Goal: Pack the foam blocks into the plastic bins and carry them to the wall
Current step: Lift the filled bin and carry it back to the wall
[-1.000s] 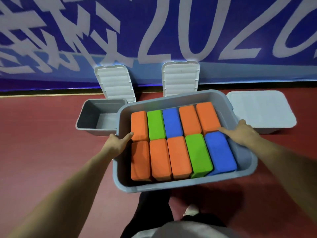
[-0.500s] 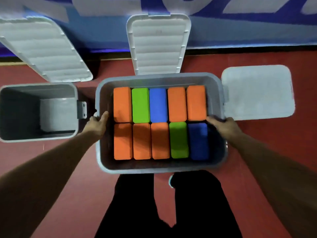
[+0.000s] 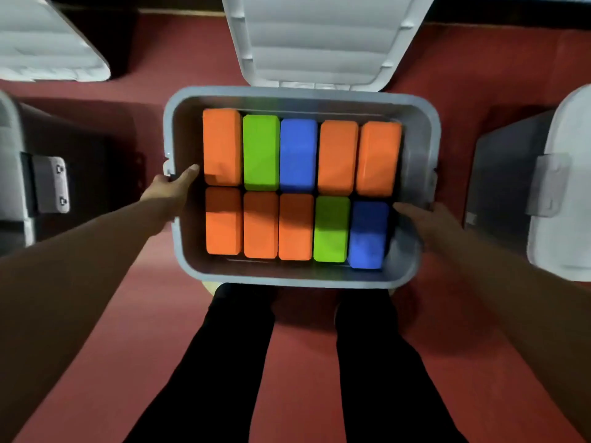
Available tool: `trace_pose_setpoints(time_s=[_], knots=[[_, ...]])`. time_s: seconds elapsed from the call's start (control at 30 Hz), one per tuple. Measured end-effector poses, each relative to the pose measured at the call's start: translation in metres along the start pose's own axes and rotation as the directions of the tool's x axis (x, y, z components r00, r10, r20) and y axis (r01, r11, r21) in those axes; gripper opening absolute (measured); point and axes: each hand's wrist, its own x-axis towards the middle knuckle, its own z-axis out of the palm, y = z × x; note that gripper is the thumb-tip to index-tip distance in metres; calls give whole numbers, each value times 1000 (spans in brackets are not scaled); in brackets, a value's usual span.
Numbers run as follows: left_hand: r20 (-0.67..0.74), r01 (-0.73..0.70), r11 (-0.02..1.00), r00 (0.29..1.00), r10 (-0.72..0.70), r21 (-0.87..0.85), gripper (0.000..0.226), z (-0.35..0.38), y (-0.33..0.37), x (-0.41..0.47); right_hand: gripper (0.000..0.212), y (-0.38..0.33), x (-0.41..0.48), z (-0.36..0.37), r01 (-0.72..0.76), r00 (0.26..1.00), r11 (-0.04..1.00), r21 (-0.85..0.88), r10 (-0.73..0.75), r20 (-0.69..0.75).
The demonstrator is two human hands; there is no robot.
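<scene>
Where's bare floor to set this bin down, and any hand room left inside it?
Bare red floor shows beyond the bin, right of the propped lid, and in front by the legs. Either side is crowded: left bin, right bin. Inside, foam blocks fill the base; only wall gaps where left hand and right hand grip.

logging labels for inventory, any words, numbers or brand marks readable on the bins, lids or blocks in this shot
None: no text can be read anywhere in this view.
Bin held by the left hand and right hand: plain grey, no label.
Foam blocks: plain orange, green and blue, no print.
Lid behind it: ribbed only.
Latch on the bin at left: two small marks, too small to read.
</scene>
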Motion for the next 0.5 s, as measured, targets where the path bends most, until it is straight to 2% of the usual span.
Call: trace_pose_setpoints(time_s=[0.1,0.2,0.27,0.37,0.43,0.5], knots=[[-39,-23,998,999,25,56,89,14,3,16,88,-5,21,9,-48,999,993,-110,45,-29],[-40,-5,994,999,9,109,87,12,12,14,90,-17,23,8,-99,995,956,-275,95,-28],[-52,19,987,999,-10,157,86,7,19,7,91,-30,14,4,-70,997,910,-408,60,-38],[-142,7,991,990,13,134,76,2,43,-16,78,-59,-2,-3,113,988,902,-416,-146,-48],[-113,-87,994,989,94,61,66,3,68,-32,68,-90,-10,-5,272,956,898,-345,-293,-10],[-73,-209,978,975,209,3,56,-2,103,-49,54,-136,-19,-4,371,926,903,-219,-378,8]])
